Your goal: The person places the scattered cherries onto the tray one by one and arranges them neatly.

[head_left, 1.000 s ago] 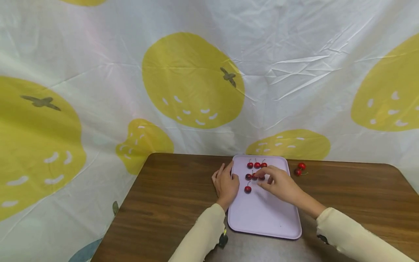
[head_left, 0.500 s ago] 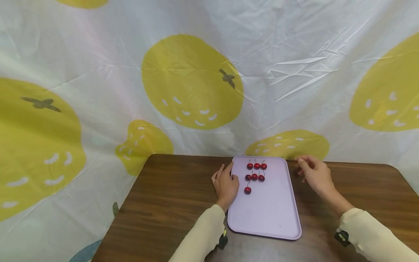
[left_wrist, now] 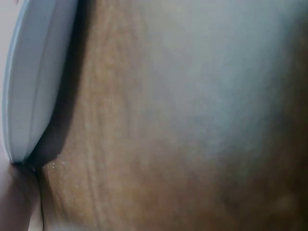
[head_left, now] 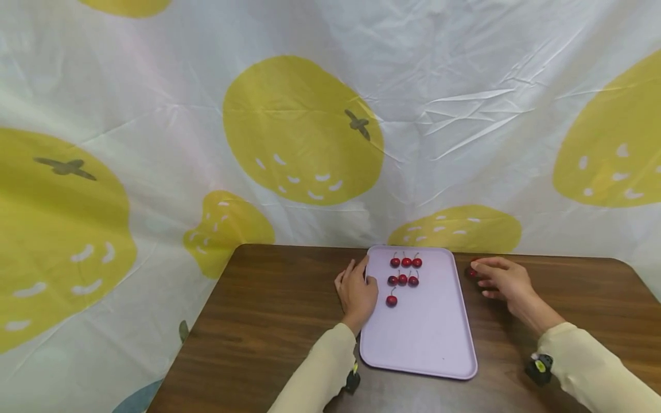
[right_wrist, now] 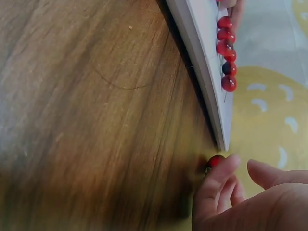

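Note:
A lilac tray (head_left: 418,338) lies on the table. On it sit red cherries with stems: a back row (head_left: 406,262) of three, a middle row (head_left: 403,280) of three, and a single cherry (head_left: 391,300) in front. My left hand (head_left: 357,295) rests at the tray's left edge, thumb over the rim and fingers spread. Right of the tray, my right hand (head_left: 508,282) is at the loose cherries (head_left: 471,272), partly covering them. In the right wrist view, a cherry (right_wrist: 216,161) shows just behind the index finger, while the thumb stands apart from that finger.
The brown wooden table (head_left: 279,310) extends to both sides of the tray. A white cloth (head_left: 465,143) printed with yellow fruit hangs right behind its far edge. A dark device (head_left: 539,369) sits at the right wrist.
My right hand has left the middle row on the tray and moved right to the loose cherries, then shifted slightly there. My left hand stays at the tray's edge.

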Motion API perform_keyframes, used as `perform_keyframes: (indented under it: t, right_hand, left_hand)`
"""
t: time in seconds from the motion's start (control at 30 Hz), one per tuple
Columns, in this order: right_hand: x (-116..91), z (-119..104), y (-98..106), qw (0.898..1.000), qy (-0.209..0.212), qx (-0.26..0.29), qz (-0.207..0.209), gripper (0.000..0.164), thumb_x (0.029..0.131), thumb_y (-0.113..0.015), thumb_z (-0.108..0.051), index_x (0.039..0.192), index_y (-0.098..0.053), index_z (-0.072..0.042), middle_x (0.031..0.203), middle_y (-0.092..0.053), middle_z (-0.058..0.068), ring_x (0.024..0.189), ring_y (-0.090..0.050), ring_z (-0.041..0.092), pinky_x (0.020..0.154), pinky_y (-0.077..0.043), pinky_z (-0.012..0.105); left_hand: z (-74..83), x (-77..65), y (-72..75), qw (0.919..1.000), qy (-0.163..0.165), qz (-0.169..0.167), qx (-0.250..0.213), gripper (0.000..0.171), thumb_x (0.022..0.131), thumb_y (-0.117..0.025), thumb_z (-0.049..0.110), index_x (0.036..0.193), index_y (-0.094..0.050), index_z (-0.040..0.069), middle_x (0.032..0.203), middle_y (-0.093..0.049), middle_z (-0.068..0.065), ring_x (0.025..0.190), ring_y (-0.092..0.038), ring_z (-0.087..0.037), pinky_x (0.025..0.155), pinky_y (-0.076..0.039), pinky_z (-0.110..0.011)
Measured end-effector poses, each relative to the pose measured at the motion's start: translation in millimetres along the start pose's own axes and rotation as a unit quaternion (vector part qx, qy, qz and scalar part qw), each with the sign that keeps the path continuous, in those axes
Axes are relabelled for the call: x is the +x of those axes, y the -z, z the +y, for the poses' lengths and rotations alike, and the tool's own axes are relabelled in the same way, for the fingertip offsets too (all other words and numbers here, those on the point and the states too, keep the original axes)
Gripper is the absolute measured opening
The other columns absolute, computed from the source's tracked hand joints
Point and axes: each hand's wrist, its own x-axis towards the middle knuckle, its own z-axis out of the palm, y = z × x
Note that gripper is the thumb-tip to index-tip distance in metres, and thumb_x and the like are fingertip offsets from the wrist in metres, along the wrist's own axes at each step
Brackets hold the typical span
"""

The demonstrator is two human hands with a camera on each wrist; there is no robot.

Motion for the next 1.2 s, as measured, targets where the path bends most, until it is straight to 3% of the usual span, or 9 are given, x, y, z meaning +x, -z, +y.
perform_keyframes:
  t: [0.2, 0.33, 0.67, 1.03, 1.2]
  right_hand:
    - [3.7, 0.9, -4.9, 0.999, -0.011, -0.037, 0.011, 0.001, 0.101, -0.071, -0.029, 0.102, -0.072, -0.029, 0.082, -0.072, -0.027, 0.072, -0.068, 0.004, 0.065, -0.062, 0.026]
    - [2.5, -1.0, -7.7, 0.997, -0.015, -0.065, 0.024, 0.007, 0.098, -0.075, -0.03, 0.104, -0.073, -0.026, 0.08, -0.069, -0.025, 0.072, -0.068, 0.005, 0.065, -0.063, 0.027]
    - [5.0, -0.6, -18.4, 0.988, -0.002, -0.14, 0.068, 0.04, 0.094, -0.08, -0.029, 0.12, -0.067, -0.002, 0.081, -0.063, -0.011, 0.069, -0.065, 0.007, 0.063, -0.064, 0.033]
    - [10.2, 6.2, -27.0, 0.973, 0.025, -0.204, 0.102, 0.039, 0.091, -0.08, -0.028, 0.12, -0.069, -0.003, 0.082, -0.064, -0.007, 0.071, -0.062, 0.006, 0.061, -0.064, 0.033]
    - [7.3, 8.1, -28.0, 0.971, 0.036, -0.21, 0.107, 0.04, 0.091, -0.08, -0.027, 0.121, -0.069, -0.002, 0.082, -0.068, -0.014, 0.072, -0.065, 0.004, 0.061, -0.064, 0.032]
  left_hand:
    - [-0.1, 0.8, 1.5, 1.0, 0.005, -0.005, 0.006, 0.046, 0.096, -0.065, 0.008, 0.141, -0.07, 0.016, 0.136, -0.075, -0.002, 0.145, -0.057, -0.028, 0.117, -0.033, -0.052]
    - [0.0, 0.1, 0.7, 0.9998, 0.014, -0.014, 0.005, 0.046, 0.097, -0.065, 0.009, 0.143, -0.068, 0.017, 0.138, -0.073, -0.001, 0.147, -0.055, -0.026, 0.119, -0.031, -0.05]
    - [-3.0, 0.6, -0.4, 1.0, -0.002, 0.0, 0.003, 0.046, 0.096, -0.065, 0.009, 0.141, -0.07, 0.017, 0.136, -0.074, 0.0, 0.145, -0.057, -0.027, 0.118, -0.033, -0.05]
    - [-3.0, 0.9, -1.5, 1.0, -0.001, 0.004, 0.005, 0.046, 0.095, -0.066, 0.008, 0.14, -0.071, 0.017, 0.135, -0.075, -0.001, 0.144, -0.058, -0.026, 0.117, -0.033, -0.051]
    - [-2.5, 0.8, -0.4, 1.0, -0.003, -0.002, -0.001, 0.046, 0.096, -0.065, 0.007, 0.141, -0.07, 0.016, 0.137, -0.074, -0.001, 0.145, -0.057, -0.027, 0.118, -0.032, -0.051]
